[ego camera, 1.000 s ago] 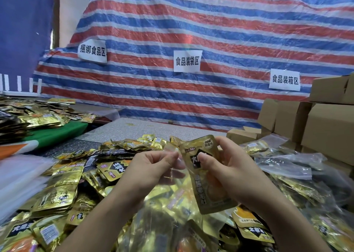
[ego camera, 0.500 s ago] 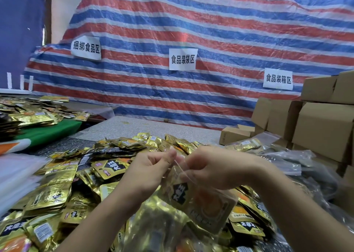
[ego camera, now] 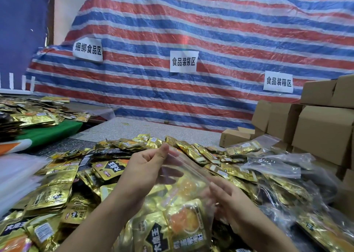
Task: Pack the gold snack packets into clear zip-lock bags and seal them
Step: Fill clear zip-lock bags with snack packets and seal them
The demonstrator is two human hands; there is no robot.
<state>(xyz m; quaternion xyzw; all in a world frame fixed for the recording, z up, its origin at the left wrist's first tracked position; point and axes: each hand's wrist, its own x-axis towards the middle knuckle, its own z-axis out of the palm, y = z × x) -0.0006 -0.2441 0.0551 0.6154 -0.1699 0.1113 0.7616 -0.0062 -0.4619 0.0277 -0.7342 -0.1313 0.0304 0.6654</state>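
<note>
At the far left, a second heap of gold packets [ego camera: 28,115] lies on a green cloth [ego camera: 51,131]. Nearer, a stack of clear plastic [ego camera: 17,177] sits at the left edge of the surface [ego camera: 157,129]. Loose gold snack packets [ego camera: 57,192] cover the near part of the surface in a wide pile.

The left hand [ego camera: 145,167] is raised over the pile, thumb and forefinger pinched together on the upper left corner of a clear zip-lock bag [ego camera: 183,175]. The bag hangs tilted, its top edge running down to the right, and gold packets [ego camera: 182,225] show through its lower part. The right hand [ego camera: 229,198] is lower and to the right, its fingers curled round the bag's right edge; the plastic blurs the fingertips.

Behind hangs a striped red, white and blue tarpaulin [ego camera: 210,31] with three white paper signs [ego camera: 183,61]. To the right lie filled clear bags [ego camera: 272,167], and at the far right cardboard boxes [ego camera: 323,129] are stacked.
</note>
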